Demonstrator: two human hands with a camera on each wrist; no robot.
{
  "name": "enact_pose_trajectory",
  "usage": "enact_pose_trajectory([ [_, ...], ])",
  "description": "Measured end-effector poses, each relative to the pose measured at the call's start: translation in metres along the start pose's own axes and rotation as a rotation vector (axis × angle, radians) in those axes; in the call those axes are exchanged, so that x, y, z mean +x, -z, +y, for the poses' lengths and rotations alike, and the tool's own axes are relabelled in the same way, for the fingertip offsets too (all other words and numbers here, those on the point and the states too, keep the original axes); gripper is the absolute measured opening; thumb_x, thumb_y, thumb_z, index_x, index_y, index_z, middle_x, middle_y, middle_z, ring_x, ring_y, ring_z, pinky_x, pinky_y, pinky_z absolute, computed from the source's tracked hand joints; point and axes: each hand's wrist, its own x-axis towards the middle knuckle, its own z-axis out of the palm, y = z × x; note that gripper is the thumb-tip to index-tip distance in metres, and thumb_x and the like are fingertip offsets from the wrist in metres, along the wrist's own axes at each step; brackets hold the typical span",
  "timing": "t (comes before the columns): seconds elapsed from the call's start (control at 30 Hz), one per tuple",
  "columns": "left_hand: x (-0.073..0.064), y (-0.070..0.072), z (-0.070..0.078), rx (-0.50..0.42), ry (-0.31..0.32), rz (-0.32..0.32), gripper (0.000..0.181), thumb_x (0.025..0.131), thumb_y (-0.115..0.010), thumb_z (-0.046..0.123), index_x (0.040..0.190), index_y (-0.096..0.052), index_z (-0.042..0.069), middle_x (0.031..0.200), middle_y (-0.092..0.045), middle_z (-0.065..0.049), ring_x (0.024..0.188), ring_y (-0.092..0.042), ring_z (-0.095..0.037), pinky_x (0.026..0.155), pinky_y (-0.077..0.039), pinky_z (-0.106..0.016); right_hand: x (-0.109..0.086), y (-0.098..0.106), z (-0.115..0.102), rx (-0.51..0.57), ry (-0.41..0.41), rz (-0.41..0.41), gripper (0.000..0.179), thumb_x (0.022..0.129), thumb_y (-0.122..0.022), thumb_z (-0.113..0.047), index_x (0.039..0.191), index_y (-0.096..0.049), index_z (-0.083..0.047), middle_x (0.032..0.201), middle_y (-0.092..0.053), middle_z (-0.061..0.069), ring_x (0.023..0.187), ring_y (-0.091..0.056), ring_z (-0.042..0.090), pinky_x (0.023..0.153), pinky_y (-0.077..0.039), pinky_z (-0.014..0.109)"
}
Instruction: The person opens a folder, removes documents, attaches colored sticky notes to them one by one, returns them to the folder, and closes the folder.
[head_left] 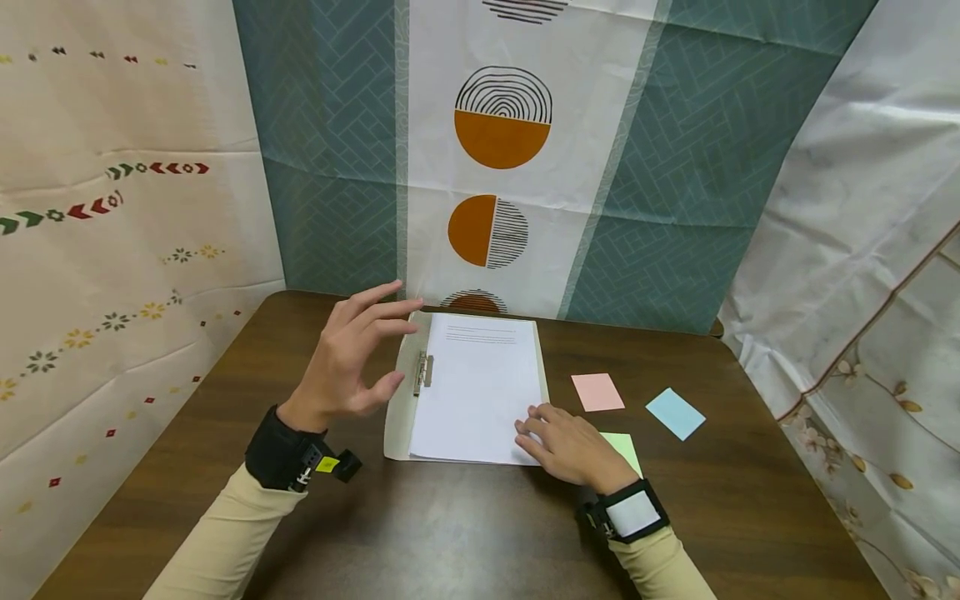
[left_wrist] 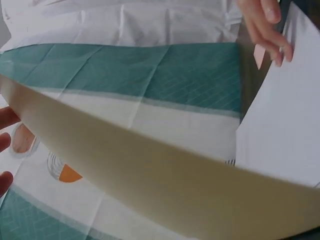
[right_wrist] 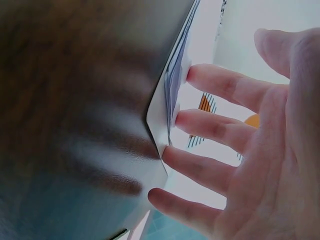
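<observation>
A cream file folder (head_left: 399, 417) lies on the table with a metal clip (head_left: 422, 373) along its left side and a stack of white paper (head_left: 476, 400) on it. The top sheet has a few printed lines near its top. Fingers spread, my left hand (head_left: 345, 358) is at the folder's left side, thumb and fingers apart. A cream panel (left_wrist: 165, 170) slants across the left wrist view, with left fingertips (left_wrist: 6, 117) by its far end. My right hand (head_left: 566, 446) has its fingertips at the paper's lower right corner; in the right wrist view its fingers (right_wrist: 210, 125) reach the paper edges.
Right of the folder lie a pink paper square (head_left: 597, 392), a blue one (head_left: 676, 414) and a green one (head_left: 627, 450), partly behind my right hand. Patterned cloths (head_left: 322, 167) hang around the dark wooden table (head_left: 450, 533) at the back and both sides.
</observation>
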Motion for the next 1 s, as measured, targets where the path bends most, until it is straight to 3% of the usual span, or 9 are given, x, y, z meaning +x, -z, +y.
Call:
enact_pose_trajectory([
  [0.23, 0.001, 0.013, -0.005, -0.003, 0.029, 0.017, 0.067, 0.109, -0.043, 0.063, 0.115, -0.078, 0.006, 0.131, -0.08, -0.021, 0.142, -0.062, -0.04, 0.122, -0.04, -0.043, 0.0, 0.0, 0.0, 0.008, -0.008, -0.009, 0.045, 0.118, -0.053, -0.04, 0.142, -0.078, -0.011, 0.155, -0.07, 0.019, 0.149, -0.063, 0.039, 0.112, -0.058, 0.063],
  [0.5, 0.002, 0.023, -0.009, -0.036, 0.015, 0.074, 0.068, 0.11, -0.039, 0.056, 0.104, -0.079, 0.002, 0.119, -0.082, -0.025, 0.127, -0.065, -0.047, 0.126, -0.036, -0.032, 0.0, 0.001, 0.0, 0.002, -0.004, -0.011, 0.045, 0.118, -0.052, -0.039, 0.143, -0.078, -0.012, 0.156, -0.07, 0.019, 0.15, -0.062, 0.039, 0.114, -0.057, 0.063],
  [0.67, 0.004, 0.032, -0.01, -0.01, 0.029, 0.05, 0.07, 0.111, -0.036, 0.056, 0.102, -0.081, 0.003, 0.117, -0.084, -0.024, 0.12, -0.069, -0.044, 0.117, -0.043, -0.032, 0.0, 0.0, 0.0, 0.003, 0.001, -0.007, 0.045, 0.118, -0.052, -0.039, 0.143, -0.078, -0.011, 0.156, -0.07, 0.019, 0.15, -0.062, 0.04, 0.114, -0.058, 0.063],
  [0.8, 0.006, 0.046, -0.012, 0.016, 0.045, 0.046, 0.074, 0.112, -0.034, 0.058, 0.1, -0.083, 0.004, 0.111, -0.085, -0.021, 0.113, -0.071, -0.042, 0.106, -0.05, -0.039, 0.0, 0.0, 0.0, 0.0, 0.006, -0.003, 0.045, 0.118, -0.051, -0.039, 0.143, -0.078, -0.012, 0.154, -0.071, 0.019, 0.149, -0.063, 0.04, 0.113, -0.058, 0.063],
  [1.0, 0.007, 0.064, -0.015, 0.067, 0.05, 0.023, 0.077, 0.114, -0.032, 0.058, 0.097, -0.086, 0.007, 0.105, -0.086, -0.018, 0.106, -0.072, -0.041, 0.091, -0.051, -0.05, 0.0, -0.002, 0.002, 0.001, 0.002, 0.007, 0.045, 0.119, -0.05, -0.041, 0.141, -0.078, -0.013, 0.154, -0.07, 0.018, 0.148, -0.064, 0.038, 0.112, -0.058, 0.062],
])
